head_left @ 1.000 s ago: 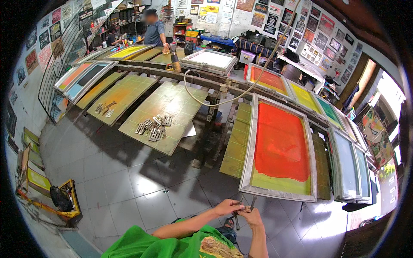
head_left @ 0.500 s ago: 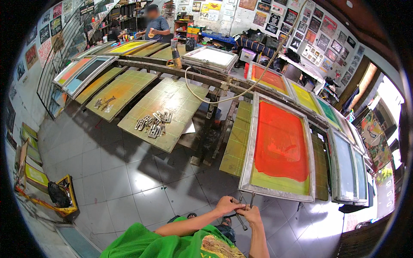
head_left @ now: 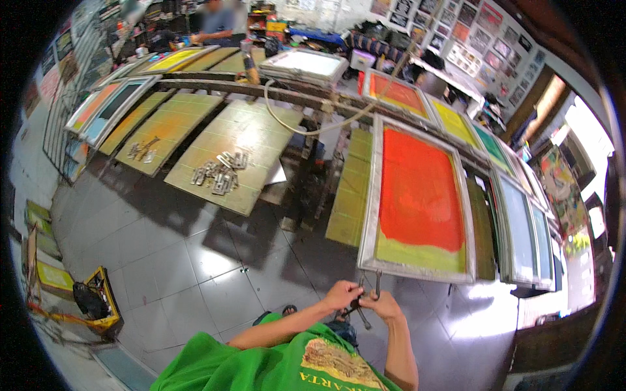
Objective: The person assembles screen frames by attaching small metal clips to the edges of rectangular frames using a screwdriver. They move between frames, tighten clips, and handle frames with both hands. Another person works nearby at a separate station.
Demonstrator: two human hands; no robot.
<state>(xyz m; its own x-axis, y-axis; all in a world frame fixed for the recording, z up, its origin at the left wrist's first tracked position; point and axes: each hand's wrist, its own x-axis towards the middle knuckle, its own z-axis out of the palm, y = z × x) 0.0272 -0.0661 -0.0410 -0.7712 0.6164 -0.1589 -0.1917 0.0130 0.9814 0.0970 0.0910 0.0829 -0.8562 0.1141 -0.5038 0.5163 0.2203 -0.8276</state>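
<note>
In front of my body, my left hand [head_left: 340,295] and my right hand [head_left: 383,305] are close together, fingers closed on dark metal wrenches [head_left: 364,319]. Rod-like ends stick out above and below my fingers; whether these are separate pieces I cannot tell. Just beyond my hands is the near edge of a framed printing screen [head_left: 417,272], its mesh covered by a broad patch of red ink [head_left: 420,189]. My hands appear apart from that frame.
Metal clamps [head_left: 218,174] lie heaped on a flat board [head_left: 261,133], with small metal parts [head_left: 143,151] on the board to its left. More framed screens [head_left: 521,241] stand at right. A hose [head_left: 313,133] loops over the rack. A person [head_left: 215,23] is at the back left.
The whole view has tilted and shifted, so the racks sit higher and further left. My hands remain together on the wrenches, with slightly altered finger positions.
</note>
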